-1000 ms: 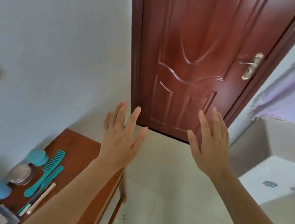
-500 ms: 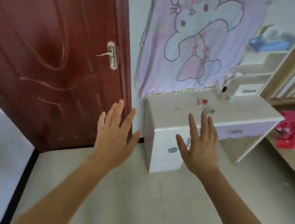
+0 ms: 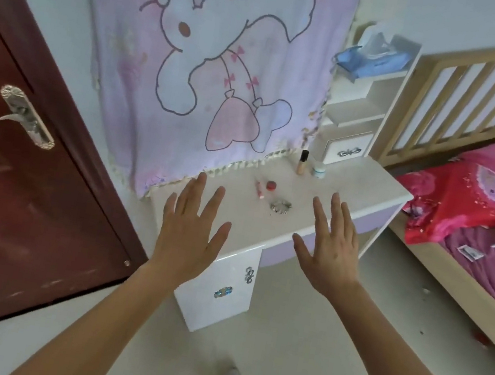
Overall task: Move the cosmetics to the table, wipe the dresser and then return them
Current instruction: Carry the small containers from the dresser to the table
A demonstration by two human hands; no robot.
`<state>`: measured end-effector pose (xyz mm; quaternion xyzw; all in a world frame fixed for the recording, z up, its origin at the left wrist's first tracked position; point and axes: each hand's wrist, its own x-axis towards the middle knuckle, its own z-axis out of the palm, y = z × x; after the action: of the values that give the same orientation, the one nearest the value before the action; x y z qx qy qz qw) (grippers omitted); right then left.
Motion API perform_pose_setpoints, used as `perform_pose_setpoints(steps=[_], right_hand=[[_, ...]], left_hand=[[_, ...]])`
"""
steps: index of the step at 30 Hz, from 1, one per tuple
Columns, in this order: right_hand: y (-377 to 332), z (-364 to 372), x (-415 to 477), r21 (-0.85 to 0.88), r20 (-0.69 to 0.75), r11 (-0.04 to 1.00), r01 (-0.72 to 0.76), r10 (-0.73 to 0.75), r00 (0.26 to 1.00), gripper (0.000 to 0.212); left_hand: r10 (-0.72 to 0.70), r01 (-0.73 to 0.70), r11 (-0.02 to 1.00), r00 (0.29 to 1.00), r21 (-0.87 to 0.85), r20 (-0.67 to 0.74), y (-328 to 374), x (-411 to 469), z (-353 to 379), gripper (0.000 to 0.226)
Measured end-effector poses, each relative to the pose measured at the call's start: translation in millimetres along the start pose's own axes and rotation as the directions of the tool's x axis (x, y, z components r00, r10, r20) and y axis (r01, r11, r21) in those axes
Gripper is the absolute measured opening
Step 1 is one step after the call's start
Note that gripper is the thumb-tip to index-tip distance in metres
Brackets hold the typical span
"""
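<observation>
Facing the dresser (image 3: pixel 369 185), both hands up in front of it, nothing picked up yet. The left hand (image 3: pixel 190 230) and right hand (image 3: pixel 330 251) are spread flat with fingers apart, holding nothing and hovering at the near edge of the top.

The cosmetics all sit on the dresser top:
- a foundation bottle (image 3: pixel 302 162) stands upright at the back
- a small jar (image 3: pixel 319 170) is just beside it
- a red pot (image 3: pixel 271 185) and a lip tube (image 3: pixel 259 189) lie close together mid-top
- a silvery hair tie (image 3: pixel 280 207) is near them, toward the front

Looks like the very start of step one, clearing the top. The table isn't in view.

The next move calls for reaching further in and pinching the small items. The tube and pot are closest, between the two hands. The upright bottle could tip if knocked. A cartoon blanket (image 3: pixel 198 46) hangs behind the dresser.
</observation>
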<state>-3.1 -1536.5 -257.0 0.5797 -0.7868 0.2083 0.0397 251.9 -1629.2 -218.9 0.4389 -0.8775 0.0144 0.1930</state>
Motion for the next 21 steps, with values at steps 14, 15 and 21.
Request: perform_pose_setpoints(steps=[14,15,21], right_hand=[[139,53,221,-0.065,0.206,0.971,-0.228,0.237,0.949,0.081],[149,63,235,-0.062,0.228,0.972,-0.227,0.235,0.945,0.081],[208,129,315,-0.069,0.416,0.990,-0.123,0.140,0.899,0.082]], left_hand=[[0.047,-0.058,0.998,0.928,0.021,0.371,3,257,147,0.066],[0.035,-0.047,0.999,0.920,0.019,0.390,3,266,159,0.067],[-0.140,0.106,0.990,0.842,0.096,0.521,8,309,228,0.068]])
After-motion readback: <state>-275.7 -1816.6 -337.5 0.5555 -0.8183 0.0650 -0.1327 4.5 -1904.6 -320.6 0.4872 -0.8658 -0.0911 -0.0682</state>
